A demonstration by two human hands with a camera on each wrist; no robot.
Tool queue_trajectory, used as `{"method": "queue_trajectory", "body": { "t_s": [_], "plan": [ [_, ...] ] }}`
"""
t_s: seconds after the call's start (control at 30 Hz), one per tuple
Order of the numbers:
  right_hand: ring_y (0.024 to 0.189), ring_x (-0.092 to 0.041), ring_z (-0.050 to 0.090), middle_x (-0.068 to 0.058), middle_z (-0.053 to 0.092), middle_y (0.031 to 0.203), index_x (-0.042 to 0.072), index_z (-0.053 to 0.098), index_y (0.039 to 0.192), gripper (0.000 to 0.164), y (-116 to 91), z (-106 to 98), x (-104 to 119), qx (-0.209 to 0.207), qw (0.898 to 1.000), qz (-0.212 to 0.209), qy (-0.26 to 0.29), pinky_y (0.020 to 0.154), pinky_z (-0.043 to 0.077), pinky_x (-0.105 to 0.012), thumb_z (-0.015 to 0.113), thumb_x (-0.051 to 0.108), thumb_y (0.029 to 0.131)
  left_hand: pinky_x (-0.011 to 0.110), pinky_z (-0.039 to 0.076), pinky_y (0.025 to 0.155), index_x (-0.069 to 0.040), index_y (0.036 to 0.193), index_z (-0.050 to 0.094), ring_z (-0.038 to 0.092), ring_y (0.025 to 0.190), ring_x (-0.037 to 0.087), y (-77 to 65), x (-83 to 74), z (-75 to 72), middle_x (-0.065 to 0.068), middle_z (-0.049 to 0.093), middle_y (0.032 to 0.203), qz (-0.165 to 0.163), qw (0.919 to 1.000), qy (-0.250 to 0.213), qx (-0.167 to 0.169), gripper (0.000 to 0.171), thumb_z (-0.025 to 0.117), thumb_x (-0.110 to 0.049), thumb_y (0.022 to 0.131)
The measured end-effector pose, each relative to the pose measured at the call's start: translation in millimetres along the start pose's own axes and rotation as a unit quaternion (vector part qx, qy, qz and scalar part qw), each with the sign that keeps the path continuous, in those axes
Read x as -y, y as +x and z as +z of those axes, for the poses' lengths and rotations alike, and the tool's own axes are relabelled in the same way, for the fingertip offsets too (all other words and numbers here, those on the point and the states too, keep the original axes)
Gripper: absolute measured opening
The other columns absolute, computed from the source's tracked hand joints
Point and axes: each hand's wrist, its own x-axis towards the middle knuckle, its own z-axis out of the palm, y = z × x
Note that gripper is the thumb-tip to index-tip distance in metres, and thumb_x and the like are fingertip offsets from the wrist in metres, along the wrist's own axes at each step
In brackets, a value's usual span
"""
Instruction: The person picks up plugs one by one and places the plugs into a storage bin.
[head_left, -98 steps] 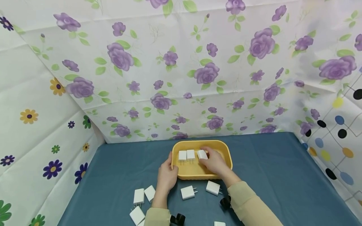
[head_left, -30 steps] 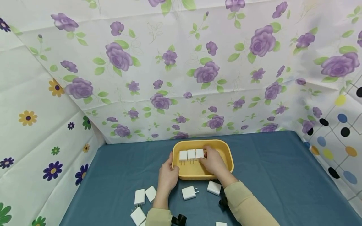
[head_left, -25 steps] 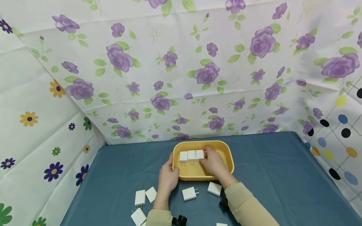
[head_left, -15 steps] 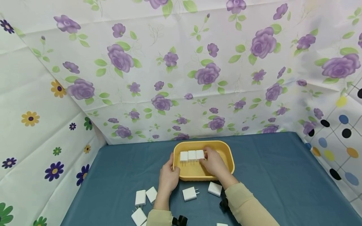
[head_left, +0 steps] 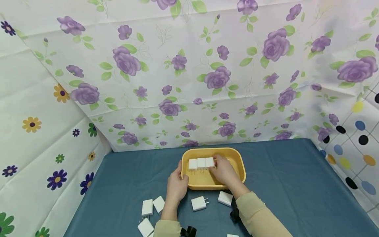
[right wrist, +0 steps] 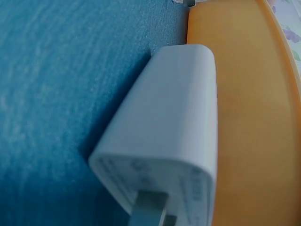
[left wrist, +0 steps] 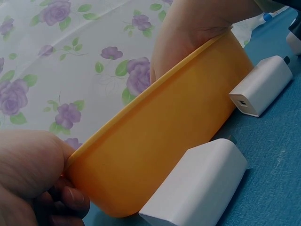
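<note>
My left hand grips the left rim of a yellow plastic tray, thumb inside and fingers outside. In the left wrist view that grip shows at the tray's corner. Inside the tray, my right hand pinches a white charger plug at its right side. This plug lines up side by side with a middle plug and a left plug, whose metal prongs point toward me. The right hand covers the pinched plug's prongs. In the right wrist view the hand is out of sight beyond the tray wall.
On the blue cloth before the tray lie two charger plugs, a left one and a right one, close to my forearms. Several more plugs cluster left of my left arm. Another plug shows at the bottom edge.
The pinched plug was tilted and apart from the others; my right hand has moved it left into line beside the middle plug. The left hand keeps its hold. Little differs over the last second.
</note>
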Motion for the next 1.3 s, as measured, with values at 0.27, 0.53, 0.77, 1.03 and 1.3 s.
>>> {"method": "queue_trajectory", "body": {
  "t_s": [0.27,0.53,0.77,1.03,1.3],
  "plan": [
    [0.091,-0.026,0.058,-0.009,0.063,0.101,-0.003,0.058,0.146,0.053,-0.3,-1.2,0.1,-0.001,1.000,-0.001,-0.003,0.084,0.051,-0.048,0.074,0.018,0.100,0.055,0.038,0.119,-0.002,0.163,0.042,0.041,0.152,0.036,1.0,-0.1,0.4,0.014,0.047,0.163,0.003,1.0000,0.002,0.000,0.066,0.057,0.002,0.099],
    [0.095,-0.027,0.061,-0.011,0.066,0.107,-0.003,0.056,0.148,0.055,-1.2,-0.7,0.4,-0.001,1.000,0.000,0.003,0.088,0.053,-0.050,0.072,0.019,0.100,0.055,0.038,0.119,-0.002,0.163,0.042,0.041,0.152,0.037,0.5,0.7,0.5,0.015,0.047,0.163,0.004,1.0000,0.002,-0.001,0.066,0.057,0.002,0.099],
    [0.095,-0.027,0.061,-0.011,0.065,0.107,-0.002,0.056,0.149,0.057,0.1,0.1,-0.5,0.000,1.000,0.005,0.008,0.087,0.053,-0.050,0.073,0.021,0.100,0.055,0.037,0.119,-0.002,0.163,0.042,0.040,0.152,0.037,-0.2,0.0,1.1,0.014,0.046,0.164,0.000,1.0000,-0.002,-0.003,0.066,0.056,0.003,0.099],
    [0.101,-0.029,0.063,-0.013,0.067,0.112,-0.002,0.054,0.151,0.058,1.3,0.6,-0.9,0.003,1.000,0.008,0.010,0.091,0.054,-0.051,0.072,0.022,0.101,0.056,0.037,0.119,0.000,0.162,0.043,0.041,0.152,0.037,0.5,1.4,0.8,0.015,0.046,0.164,0.009,0.9999,-0.003,-0.005,0.065,0.056,0.003,0.098],
    [0.109,-0.032,0.065,-0.017,0.068,0.121,-0.001,0.050,0.155,0.061,-0.8,-3.5,-0.6,0.006,0.999,0.009,0.037,0.094,0.054,-0.053,0.071,0.023,0.102,0.056,0.039,0.118,-0.001,0.162,0.043,0.043,0.150,0.037,1.4,3.0,1.3,0.016,0.048,0.162,0.006,1.0000,0.000,-0.007,0.065,0.057,0.002,0.099]
  ]
}}
